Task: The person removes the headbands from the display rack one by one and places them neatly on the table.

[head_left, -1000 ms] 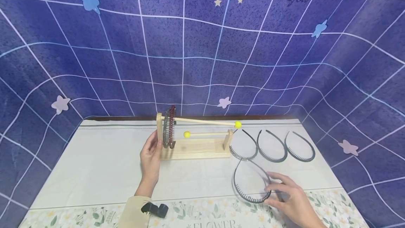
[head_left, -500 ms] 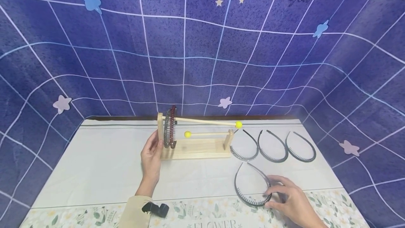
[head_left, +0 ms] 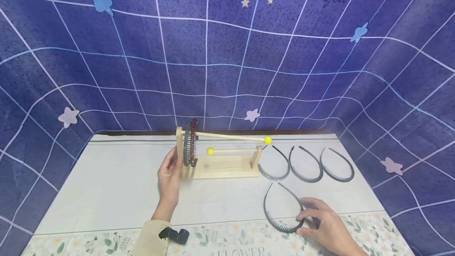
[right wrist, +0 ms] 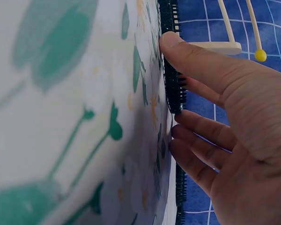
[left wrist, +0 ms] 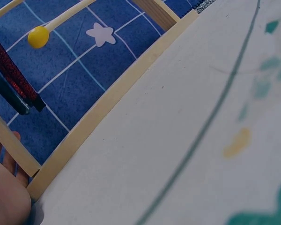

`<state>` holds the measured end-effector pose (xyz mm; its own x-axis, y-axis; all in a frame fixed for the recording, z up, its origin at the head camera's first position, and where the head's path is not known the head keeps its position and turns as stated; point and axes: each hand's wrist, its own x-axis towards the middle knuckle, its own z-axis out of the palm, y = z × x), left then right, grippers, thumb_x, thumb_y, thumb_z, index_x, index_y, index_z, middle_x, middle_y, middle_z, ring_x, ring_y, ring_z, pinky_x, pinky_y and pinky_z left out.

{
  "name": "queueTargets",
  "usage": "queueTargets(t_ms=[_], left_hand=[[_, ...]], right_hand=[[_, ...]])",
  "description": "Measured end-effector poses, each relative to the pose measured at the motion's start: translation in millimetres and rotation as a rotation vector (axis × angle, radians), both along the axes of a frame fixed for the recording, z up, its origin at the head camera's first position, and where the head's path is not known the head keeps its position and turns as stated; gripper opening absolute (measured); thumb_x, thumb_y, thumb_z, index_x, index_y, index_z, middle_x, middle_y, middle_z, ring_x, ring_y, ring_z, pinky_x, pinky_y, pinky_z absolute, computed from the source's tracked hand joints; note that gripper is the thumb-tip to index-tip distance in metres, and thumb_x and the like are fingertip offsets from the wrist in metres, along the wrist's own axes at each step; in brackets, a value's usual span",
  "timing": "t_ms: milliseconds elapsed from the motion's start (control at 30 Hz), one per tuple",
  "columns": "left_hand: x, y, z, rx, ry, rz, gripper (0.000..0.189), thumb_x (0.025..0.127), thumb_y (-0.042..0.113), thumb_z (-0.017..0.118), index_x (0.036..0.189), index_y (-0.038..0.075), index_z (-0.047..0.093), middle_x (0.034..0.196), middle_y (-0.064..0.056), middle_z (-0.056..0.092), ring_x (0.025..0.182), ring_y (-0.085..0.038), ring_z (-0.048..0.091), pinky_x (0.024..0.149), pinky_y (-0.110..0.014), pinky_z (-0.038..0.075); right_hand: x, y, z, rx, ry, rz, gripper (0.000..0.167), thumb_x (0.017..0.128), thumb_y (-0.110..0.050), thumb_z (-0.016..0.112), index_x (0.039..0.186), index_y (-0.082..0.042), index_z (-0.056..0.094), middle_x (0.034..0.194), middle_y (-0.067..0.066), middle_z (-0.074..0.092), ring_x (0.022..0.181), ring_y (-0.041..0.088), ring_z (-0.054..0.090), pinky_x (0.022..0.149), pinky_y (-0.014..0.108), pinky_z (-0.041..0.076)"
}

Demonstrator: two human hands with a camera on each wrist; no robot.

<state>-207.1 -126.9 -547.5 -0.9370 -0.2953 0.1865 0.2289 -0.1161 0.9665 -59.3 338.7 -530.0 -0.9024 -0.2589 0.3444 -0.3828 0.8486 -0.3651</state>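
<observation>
My left hand grips the left upright of a wooden stand. In the left wrist view, fingers show behind that upright. A dark red toothed headband and a dark greenish one hang on the upper rod near the left upright. At the front right, my right hand pinches the right side of a dark toothed headband. The right wrist view shows the thumb over that headband, low over the flowered cloth, with the other fingers loosely bent.
Behind the pinched headband, three more headbands lie in a row: one by the stand's right post, a middle one and a far right one. Yellow balls cap the stand's upper and lower rods. A blue curtain stands behind.
My right hand has drawn the front headband slightly toward me, widening its gap from the row behind. The left hand and stand have stayed in place.
</observation>
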Motion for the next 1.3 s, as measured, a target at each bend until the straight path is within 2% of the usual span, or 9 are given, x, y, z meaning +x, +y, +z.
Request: queueTargets(t_ms=[300, 500, 633, 767, 833, 900, 1100, 1200, 1300], left_hand=[[0.1, -0.6, 0.3, -0.009, -0.013, -0.004, 0.048, 0.116, 0.016, 0.061, 0.163, 0.008, 0.053, 0.159, -0.008, 0.057, 0.144, -0.01, 0.056, 0.122, -0.017, 0.048], [1.2, -1.1, -0.5, -0.039, -0.029, -0.025, 0.05, 0.117, 0.021, 0.059, 0.165, 0.013, 0.05, 0.162, -0.006, 0.054, 0.151, -0.014, 0.052, 0.124, -0.016, 0.045], [1.6, -0.9, -0.4, -0.032, -0.024, -0.022, 0.049, 0.117, 0.019, 0.059, 0.164, 0.012, 0.05, 0.161, -0.006, 0.055, 0.15, -0.015, 0.052, 0.124, -0.017, 0.046], [1.6, -1.0, 0.8, -0.035, -0.015, -0.017, 0.049, 0.116, 0.018, 0.06, 0.164, 0.011, 0.051, 0.161, -0.006, 0.055, 0.149, -0.013, 0.053, 0.124, -0.018, 0.046], [1.5, -1.0, 1.2, -0.032, -0.012, -0.013, 0.048, 0.116, 0.017, 0.06, 0.164, 0.011, 0.052, 0.161, -0.006, 0.056, 0.148, -0.012, 0.053, 0.124, -0.018, 0.046], [1.2, -1.0, 1.4, -0.03, -0.011, -0.011, 0.048, 0.116, 0.016, 0.059, 0.163, 0.01, 0.052, 0.161, -0.006, 0.056, 0.148, -0.012, 0.053, 0.124, -0.018, 0.046], [1.4, -0.8, 0.4, -0.025, -0.015, -0.013, 0.048, 0.116, 0.015, 0.059, 0.164, 0.009, 0.051, 0.159, -0.006, 0.056, 0.147, -0.012, 0.054, 0.123, -0.017, 0.047], [1.5, -1.0, 0.2, -0.023, -0.018, -0.016, 0.049, 0.116, 0.015, 0.06, 0.164, 0.009, 0.051, 0.159, -0.006, 0.056, 0.146, -0.012, 0.054, 0.124, -0.018, 0.047], [1.8, -1.3, 0.1, -0.022, -0.023, -0.016, 0.049, 0.116, 0.016, 0.06, 0.164, 0.009, 0.051, 0.159, -0.006, 0.056, 0.147, -0.013, 0.054, 0.123, -0.018, 0.047]], right_hand=[[0.3, -2, 0.9, -0.004, -0.036, 0.002, 0.053, 0.061, -0.032, 0.108, 0.101, -0.046, 0.078, 0.137, 0.0, 0.073, 0.12, 0.034, 0.07, 0.094, 0.057, 0.069], [1.1, 0, 4.2, -0.021, -0.098, -0.022, 0.058, 0.065, -0.042, 0.105, 0.116, -0.043, 0.078, 0.142, -0.002, 0.069, 0.125, 0.037, 0.068, 0.098, 0.063, 0.066], [2.0, 0, 6.1, -0.04, -0.081, -0.013, 0.056, 0.069, -0.045, 0.104, 0.119, -0.041, 0.079, 0.143, -0.001, 0.069, 0.124, 0.039, 0.068, 0.095, 0.067, 0.066], [-1.4, -3, 7.7, -0.077, -0.008, 0.032, 0.052, 0.072, -0.034, 0.105, 0.117, -0.032, 0.08, 0.14, 0.005, 0.07, 0.116, 0.036, 0.073, 0.084, 0.048, 0.073], [-4.1, -5, 8.7, -0.11, 0.01, 0.057, 0.05, 0.073, -0.024, 0.104, 0.117, -0.027, 0.08, 0.139, 0.008, 0.07, 0.109, 0.034, 0.076, 0.076, 0.034, 0.073], [-6.5, -7, 10.3, -0.125, 0.019, 0.063, 0.049, 0.074, -0.019, 0.104, 0.116, -0.025, 0.08, 0.137, 0.008, 0.07, 0.106, 0.032, 0.077, 0.075, 0.026, 0.072], [-9.7, -11, 15.3, -0.062, 0.054, 0.025, 0.049, 0.073, -0.021, 0.104, 0.115, -0.029, 0.081, 0.134, 0.0, 0.073, 0.114, 0.032, 0.075, 0.088, 0.041, 0.072], [-11.6, -13, 17.7, -0.075, 0.064, 0.016, 0.046, 0.074, -0.018, 0.103, 0.114, -0.027, 0.082, 0.132, -0.002, 0.074, 0.114, 0.029, 0.075, 0.089, 0.039, 0.072], [-15.3, -16, 20.4, -0.103, 0.081, 0.019, 0.041, 0.076, -0.014, 0.102, 0.111, -0.024, 0.082, 0.125, -0.004, 0.075, 0.11, 0.021, 0.075, 0.084, 0.031, 0.071]])
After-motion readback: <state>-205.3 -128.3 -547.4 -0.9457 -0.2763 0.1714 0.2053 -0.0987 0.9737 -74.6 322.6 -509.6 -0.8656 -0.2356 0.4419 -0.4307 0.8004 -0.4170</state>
